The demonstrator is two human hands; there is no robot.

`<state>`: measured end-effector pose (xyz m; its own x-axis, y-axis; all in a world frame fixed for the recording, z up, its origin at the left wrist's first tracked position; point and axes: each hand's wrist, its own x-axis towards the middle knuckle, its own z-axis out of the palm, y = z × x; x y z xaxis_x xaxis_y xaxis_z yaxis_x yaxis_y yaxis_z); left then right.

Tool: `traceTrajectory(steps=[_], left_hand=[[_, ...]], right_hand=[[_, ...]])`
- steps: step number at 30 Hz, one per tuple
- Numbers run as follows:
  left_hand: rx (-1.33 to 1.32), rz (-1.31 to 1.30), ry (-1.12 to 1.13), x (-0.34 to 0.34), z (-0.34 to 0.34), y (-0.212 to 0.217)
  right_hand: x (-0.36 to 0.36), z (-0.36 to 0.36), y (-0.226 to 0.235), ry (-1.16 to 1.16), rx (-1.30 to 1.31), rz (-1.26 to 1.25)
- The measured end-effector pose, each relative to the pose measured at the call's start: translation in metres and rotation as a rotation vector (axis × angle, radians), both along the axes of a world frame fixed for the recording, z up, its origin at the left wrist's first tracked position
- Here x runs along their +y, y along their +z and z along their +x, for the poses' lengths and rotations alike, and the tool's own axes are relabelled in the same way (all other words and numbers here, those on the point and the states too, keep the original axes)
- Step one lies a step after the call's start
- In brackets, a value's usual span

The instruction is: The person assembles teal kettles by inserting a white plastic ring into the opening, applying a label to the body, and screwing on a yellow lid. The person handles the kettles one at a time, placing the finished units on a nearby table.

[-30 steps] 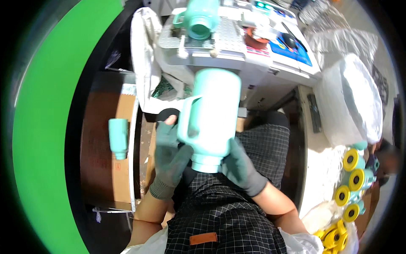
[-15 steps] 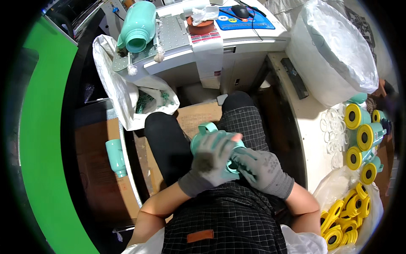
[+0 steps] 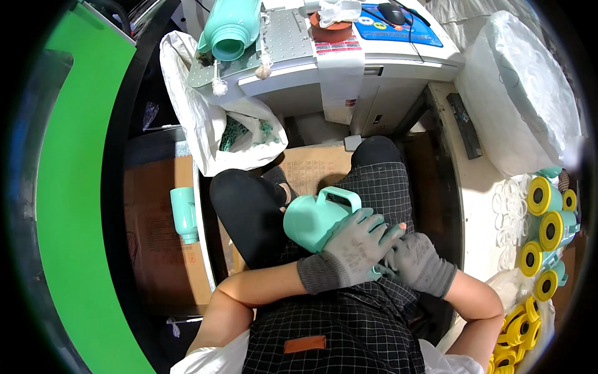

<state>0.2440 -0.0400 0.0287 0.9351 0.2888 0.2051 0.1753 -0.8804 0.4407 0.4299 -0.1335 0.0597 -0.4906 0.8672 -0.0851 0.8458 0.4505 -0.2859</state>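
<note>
A teal plastic jug with a loop handle (image 3: pixel 311 225) lies tilted across my lap, its base toward the left and its neck end toward the right. My gloved left hand (image 3: pixel 358 248) wraps over the neck end of the jug, holding it. Close against it, my gloved right hand (image 3: pixel 418 265) is curled at the jug's mouth. What its fingers grip there is hidden behind the two hands. Both gloves are grey with darker cuffs.
On the bench ahead lies another teal jug (image 3: pixel 232 34) beside an orange-brown round dish (image 3: pixel 330 28). A white sack (image 3: pixel 187 112) hangs below. Rightward are teal jugs with yellow lids (image 3: pixel 551 230), white rings (image 3: pixel 509 212) and loose yellow lids (image 3: pixel 520 327). A teal jug (image 3: pixel 184 215) lies at left.
The jug has turned, so its body and handle now show plainly. My left hand has slid from over the body to the neck, and both hands have shifted right.
</note>
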Motion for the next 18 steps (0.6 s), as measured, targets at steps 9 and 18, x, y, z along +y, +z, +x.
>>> traceTrajectory(steps=[9, 18], left_hand=[[-0.253, -0.209, 0.266, 0.041, -0.062, 0.021], [-0.118, -0.197, 0.244, 0.031, -0.061, 0.03]], right_hand=[[0.015, 0.002, 0.011, -0.746, 0.976, 0.832], [0.168, -0.074, -0.003, -0.543, 1.17, 0.39]])
